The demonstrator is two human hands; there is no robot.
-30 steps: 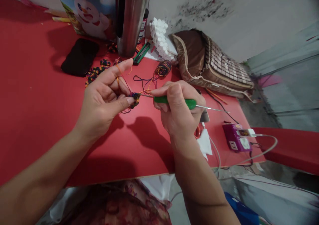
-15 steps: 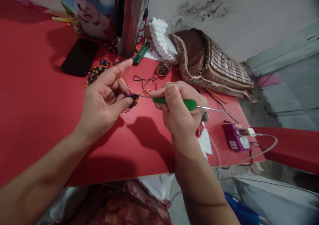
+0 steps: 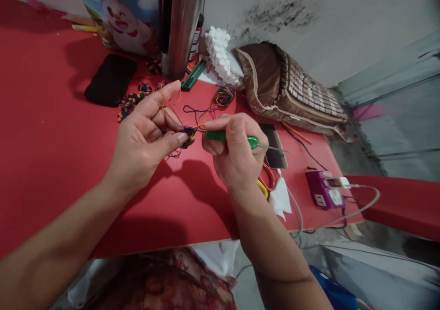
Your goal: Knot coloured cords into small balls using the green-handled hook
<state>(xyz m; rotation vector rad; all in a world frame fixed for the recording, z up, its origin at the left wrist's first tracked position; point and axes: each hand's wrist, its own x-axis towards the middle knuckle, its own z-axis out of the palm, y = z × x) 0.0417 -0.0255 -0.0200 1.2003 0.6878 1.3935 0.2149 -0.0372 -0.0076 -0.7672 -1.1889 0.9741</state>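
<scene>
My left hand (image 3: 142, 136) pinches a small dark multicoloured crochet piece (image 3: 189, 138) between thumb and fingers. Orange and dark red yarn (image 3: 162, 106) runs over its raised index finger. In my right hand (image 3: 239, 149) is a crochet hook with a green handle (image 3: 216, 136), held like a pen; its metal tip meets the crochet piece, though the very end is hard to make out. A thin metal shaft sticks out behind the handle. Beyond my hands lies a ball of mixed dark and orange yarn (image 3: 224, 95), with loose strands trailing toward the piece.
Finished-looking crochet pieces (image 3: 132, 101) and a black phone-like object (image 3: 110, 79) lie left. A steel flask (image 3: 184, 30) stands behind, near a green cutter (image 3: 193, 75). Right are a brown cushion (image 3: 268, 78), a phone (image 3: 274, 147), scissors (image 3: 267, 178) and a purple power block (image 3: 323, 188) with cables.
My right hand has moved left with the hook, pushing its tip further into the crochet piece. The phone and scissor handles now show beside it. My left hand has barely shifted.
</scene>
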